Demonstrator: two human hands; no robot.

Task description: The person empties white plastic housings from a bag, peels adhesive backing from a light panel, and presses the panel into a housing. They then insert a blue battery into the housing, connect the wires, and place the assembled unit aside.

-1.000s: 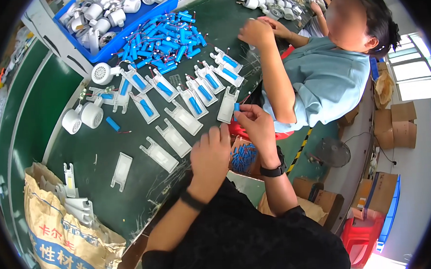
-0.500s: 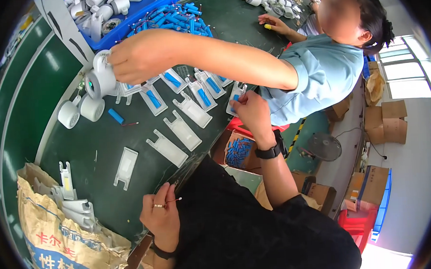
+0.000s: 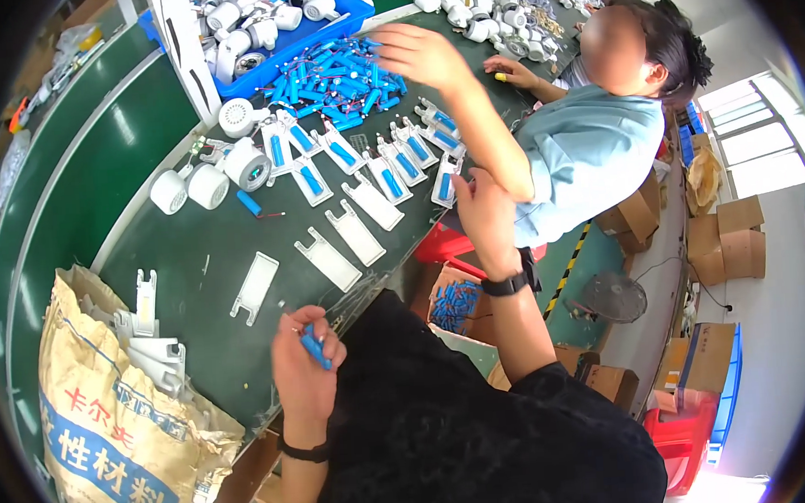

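My left hand (image 3: 307,370) is closed around a blue cylindrical battery (image 3: 316,347) near the table's front edge. Above its fingertips is a small pale item, too blurred to name. My right hand (image 3: 487,212) is just right of a white plastic casing (image 3: 447,182) with a blue battery lying in it; its thumb and a finger are apart, and nothing shows between them. Several more filled casings (image 3: 387,179) stretch leftward from there. Nearer me lie a few flat white casings without batteries (image 3: 327,261), and another white casing (image 3: 255,288) is left of them.
A co-worker's hand (image 3: 420,57) reaches over a heap of blue batteries (image 3: 330,82) beside a blue bin (image 3: 345,22) of white round-headed parts. White round units (image 3: 208,186) and a loose battery (image 3: 249,203) lie left. A paper sack (image 3: 110,403) of casings stands front left; a carton (image 3: 456,308) sits below.
My left hand has turned upward, and the blue battery now shows in it. My right hand has drawn slightly off the casing. The co-worker's hand went from the round units to the battery heap.
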